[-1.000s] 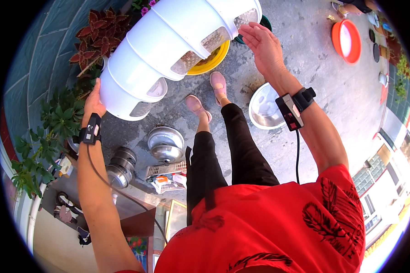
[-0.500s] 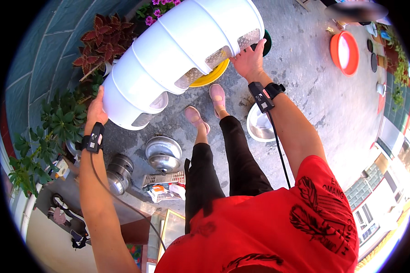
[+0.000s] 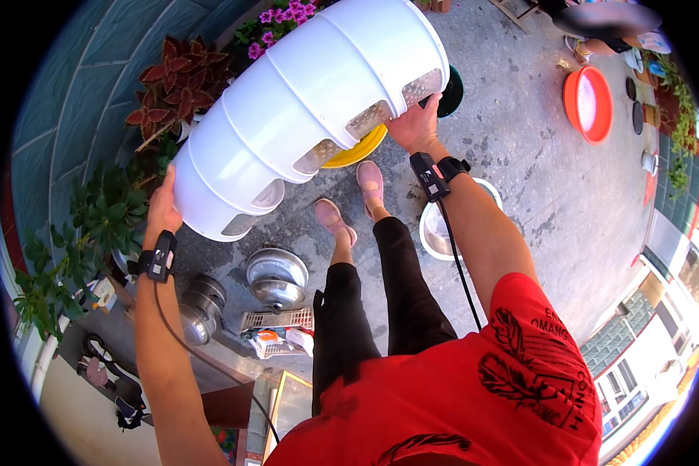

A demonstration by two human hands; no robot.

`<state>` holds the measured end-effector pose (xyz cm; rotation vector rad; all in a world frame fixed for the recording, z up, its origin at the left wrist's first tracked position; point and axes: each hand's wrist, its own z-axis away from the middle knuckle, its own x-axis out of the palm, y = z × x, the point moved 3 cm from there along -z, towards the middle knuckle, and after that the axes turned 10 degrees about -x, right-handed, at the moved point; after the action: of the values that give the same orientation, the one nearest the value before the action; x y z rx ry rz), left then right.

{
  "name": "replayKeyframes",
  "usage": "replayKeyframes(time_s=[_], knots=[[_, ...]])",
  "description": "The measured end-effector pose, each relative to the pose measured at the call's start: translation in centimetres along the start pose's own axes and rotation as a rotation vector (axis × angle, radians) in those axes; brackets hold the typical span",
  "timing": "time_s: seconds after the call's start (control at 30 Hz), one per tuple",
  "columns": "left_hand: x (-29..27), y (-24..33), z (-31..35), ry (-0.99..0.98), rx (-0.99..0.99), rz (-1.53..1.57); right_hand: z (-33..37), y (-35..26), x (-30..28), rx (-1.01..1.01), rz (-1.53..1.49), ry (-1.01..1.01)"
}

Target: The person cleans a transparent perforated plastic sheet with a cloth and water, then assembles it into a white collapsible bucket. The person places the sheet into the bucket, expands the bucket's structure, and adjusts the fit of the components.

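Between my two hands I hold a long white plastic tiered storage rack [image 3: 287, 101], tilted so that it runs from the lower left to the upper right. Openings with perforated surfaces inside line its near side. My left hand [image 3: 163, 206] is closed on the rack's lower left end, its fingers partly hidden behind it. My right hand [image 3: 415, 124] grips the edge between two openings near the upper right end. A yellow basin [image 3: 359, 152] shows partly from beneath the rack, beyond my feet.
Potted plants [image 3: 109, 202] and a tiled wall [image 3: 85, 78] stand at left. Metal basins [image 3: 276, 272], metal pots [image 3: 202, 307] and a crate [image 3: 279, 320] sit near my legs. At right are a white basin [image 3: 481, 194], an orange basin [image 3: 572, 109] and, far off, another person's leg [image 3: 596, 47].
The rack's lower left end has dropped slightly toward me. My right hand has shifted a little left and nearer with it. More of the other person shows at the upper right.
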<state>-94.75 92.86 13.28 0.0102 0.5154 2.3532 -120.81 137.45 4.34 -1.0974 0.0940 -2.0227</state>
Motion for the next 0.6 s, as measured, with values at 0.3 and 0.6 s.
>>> replayKeyframes(time_s=[0.3,0.6], knots=[[1.7,-0.8,2.3,0.088,0.059,0.009,1.7,-1.1,-0.4,-0.014,0.092,0.113],[0.0,-3.1,0.6,0.018,0.139,0.05,6.2,-4.0,3.4,-0.22,0.285,0.214]])
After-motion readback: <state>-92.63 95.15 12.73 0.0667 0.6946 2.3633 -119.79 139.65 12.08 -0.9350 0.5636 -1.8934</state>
